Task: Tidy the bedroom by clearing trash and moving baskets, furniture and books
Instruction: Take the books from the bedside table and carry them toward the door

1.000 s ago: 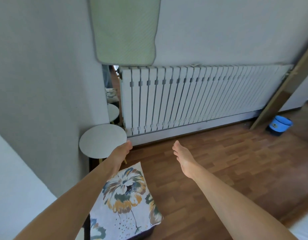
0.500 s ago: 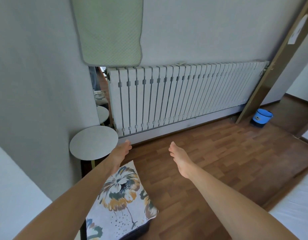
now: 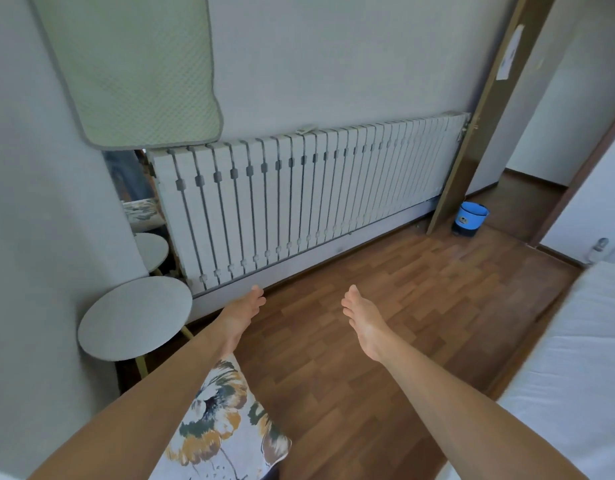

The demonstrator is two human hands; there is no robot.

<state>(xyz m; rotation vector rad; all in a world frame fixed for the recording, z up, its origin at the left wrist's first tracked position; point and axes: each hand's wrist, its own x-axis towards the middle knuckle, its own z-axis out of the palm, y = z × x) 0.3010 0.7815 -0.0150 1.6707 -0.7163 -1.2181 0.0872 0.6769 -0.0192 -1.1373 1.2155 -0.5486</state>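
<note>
Hands reach out flat and hold nothing, same as before: left hand [image 3: 242, 311] and right hand [image 3: 363, 317], fingers straight, a gap between them. The left hand has moved away from the table [image 3: 136, 317] and is now over the floor. More bed [image 3: 576, 375] shows at 4 o'clock. Count: two hands, one round white table at 8 o'clock, one flower pillow [image 3: 223, 427] at 6 o'clock, one radiator [image 3: 299, 202] at 12 o'clock, one blue bucket [image 3: 470, 218] at 2 o'clock.
</note>
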